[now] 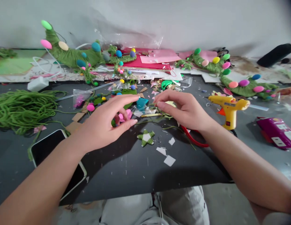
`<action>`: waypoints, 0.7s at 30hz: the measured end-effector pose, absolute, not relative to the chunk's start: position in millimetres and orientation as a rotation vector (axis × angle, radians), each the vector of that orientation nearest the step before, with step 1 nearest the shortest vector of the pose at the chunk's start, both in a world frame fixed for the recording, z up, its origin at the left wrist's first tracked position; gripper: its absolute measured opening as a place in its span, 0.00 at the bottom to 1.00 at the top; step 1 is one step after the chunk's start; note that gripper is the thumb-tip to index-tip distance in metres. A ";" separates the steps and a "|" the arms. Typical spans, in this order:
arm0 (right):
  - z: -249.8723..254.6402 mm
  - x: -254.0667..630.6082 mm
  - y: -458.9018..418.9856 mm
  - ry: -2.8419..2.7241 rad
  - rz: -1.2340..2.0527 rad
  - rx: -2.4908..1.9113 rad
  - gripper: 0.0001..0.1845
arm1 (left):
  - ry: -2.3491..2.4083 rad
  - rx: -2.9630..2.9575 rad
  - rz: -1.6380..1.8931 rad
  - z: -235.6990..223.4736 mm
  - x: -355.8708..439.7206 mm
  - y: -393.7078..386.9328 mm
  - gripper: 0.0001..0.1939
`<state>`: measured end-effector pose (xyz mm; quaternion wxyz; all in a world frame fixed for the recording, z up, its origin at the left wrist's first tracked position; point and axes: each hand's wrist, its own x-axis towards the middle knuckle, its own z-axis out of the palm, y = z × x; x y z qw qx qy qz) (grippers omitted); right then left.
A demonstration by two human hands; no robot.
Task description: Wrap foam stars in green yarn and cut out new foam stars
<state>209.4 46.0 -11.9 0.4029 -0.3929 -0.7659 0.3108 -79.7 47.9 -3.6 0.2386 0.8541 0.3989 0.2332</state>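
Observation:
My left hand (105, 123) hovers over the dark table (126, 168), fingers curled around a pink and green piece (124, 117). My right hand (183, 107) reaches in from the right, its fingers bent over a clear plastic bag (143, 111) with a teal piece (142, 102) and a thin gold stick (151, 115). A small star wrapped in green yarn (146, 137) lies just below both hands. White paper scraps (169, 160) lie nearby.
A phone (49, 150) lies under my left forearm. Green yarn (21, 107) is piled at the left. A yellow glue gun (228, 109) stands at the right, red scissors (193, 139) by my right wrist, a magenta pack (277, 132) far right. Yarn cacti with coloured balls (72, 54) line the back.

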 end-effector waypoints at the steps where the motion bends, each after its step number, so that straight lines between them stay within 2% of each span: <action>1: -8.2 209.6 44.4 -1.912 0.841 -0.967 0.07 | 1.068 2.304 0.623 -4.5 -78.4 46.7 0.32; 4: -3.9 208.5 42.6 -1.838 0.913 -0.912 0.05 | 1.000 2.226 0.583 -8.1 -72.5 44.0 0.34; 9: -7.6 201.4 40.0 -1.813 1.006 -0.877 0.03 | 0.983 2.124 0.654 -12.9 -56.1 43.2 0.24; 14: -9.8 194.7 34.8 -1.823 1.078 -0.885 0.07 | 0.993 2.180 0.757 -16.0 -47.5 50.1 0.05; 21: -4.2 211.4 39.3 -1.783 1.106 -0.930 0.12 | 1.076 2.078 0.933 -11.9 -63.0 57.3 0.07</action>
